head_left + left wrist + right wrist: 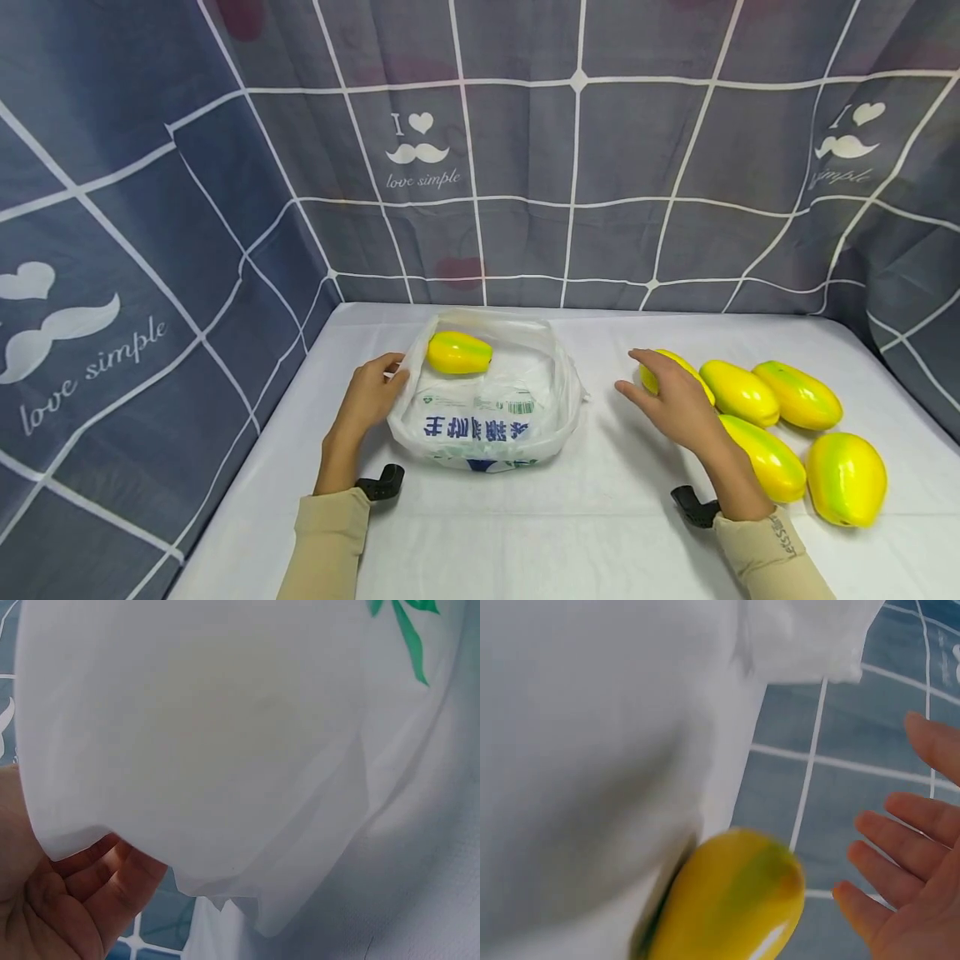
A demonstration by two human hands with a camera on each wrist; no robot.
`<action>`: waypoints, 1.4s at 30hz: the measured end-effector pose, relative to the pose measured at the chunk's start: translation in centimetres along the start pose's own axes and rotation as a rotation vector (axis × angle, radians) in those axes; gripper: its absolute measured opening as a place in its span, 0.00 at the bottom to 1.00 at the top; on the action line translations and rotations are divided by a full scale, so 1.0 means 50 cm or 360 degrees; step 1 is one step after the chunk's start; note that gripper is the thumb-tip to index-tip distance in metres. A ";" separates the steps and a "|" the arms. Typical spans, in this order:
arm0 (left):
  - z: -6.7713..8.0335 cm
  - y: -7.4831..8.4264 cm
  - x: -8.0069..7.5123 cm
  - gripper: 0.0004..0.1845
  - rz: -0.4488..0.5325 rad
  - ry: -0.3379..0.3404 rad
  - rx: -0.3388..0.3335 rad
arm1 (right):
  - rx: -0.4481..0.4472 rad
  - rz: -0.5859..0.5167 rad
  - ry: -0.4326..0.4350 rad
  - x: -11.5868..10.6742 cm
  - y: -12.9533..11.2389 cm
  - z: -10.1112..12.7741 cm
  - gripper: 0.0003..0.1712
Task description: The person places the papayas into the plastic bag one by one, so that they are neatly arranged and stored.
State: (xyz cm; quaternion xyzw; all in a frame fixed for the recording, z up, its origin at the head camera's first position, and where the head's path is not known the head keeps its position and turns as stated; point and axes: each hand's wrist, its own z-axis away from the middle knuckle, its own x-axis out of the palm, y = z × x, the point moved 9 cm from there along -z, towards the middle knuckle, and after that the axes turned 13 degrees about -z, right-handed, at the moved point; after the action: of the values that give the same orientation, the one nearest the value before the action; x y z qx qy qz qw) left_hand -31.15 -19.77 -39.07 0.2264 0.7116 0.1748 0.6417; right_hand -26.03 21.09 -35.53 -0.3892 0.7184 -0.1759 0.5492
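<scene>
A white plastic bag (487,454) with blue print stands with its mouth spread on the table; one yellow-green papaya (459,352) lies inside. My left hand (371,396) is at the bag's left side, thumb and index finger apart, tips at the outer wall. In the left wrist view the bag (202,750) covers the fingertips of that hand (67,900). To the right, my right hand (678,408) hovers with fingers spread and nothing in it. Beneath and beside it lie several papayas (761,458). One papaya (731,900) shows below the bare palm in the right wrist view.
A white cloth covers the table (525,542). Grey-blue checked curtains (525,167) hang behind it and at both sides. Another papaya (847,479) lies farthest to the front right. A black camera mount (382,483) sits at each wrist.
</scene>
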 end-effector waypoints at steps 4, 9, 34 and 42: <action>0.001 0.000 -0.001 0.18 0.0008 0.0002 0.0006 | 0.0019 -0.0003 0.0036 -0.021 0.023 0.010 0.30; 0.003 0.003 -0.003 0.18 0.0008 0.0000 0.0006 | 0.0054 0.0015 0.0072 -0.043 0.046 0.019 0.33; 0.002 -0.003 0.002 0.18 0.0009 -0.0028 -0.0037 | 0.0175 0.0051 -0.0031 -0.052 0.111 0.014 0.43; 0.004 0.002 -0.001 0.19 0.0009 -0.0018 -0.0025 | 0.0242 0.0072 -0.0073 -0.047 0.132 0.011 0.44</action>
State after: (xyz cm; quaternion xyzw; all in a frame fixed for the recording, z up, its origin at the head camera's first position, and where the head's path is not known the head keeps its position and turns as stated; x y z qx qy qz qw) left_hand -30.94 -19.75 -38.99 0.2243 0.7060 0.1811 0.6469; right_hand -27.71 27.15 -38.69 -0.3339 0.6988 -0.2084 0.5973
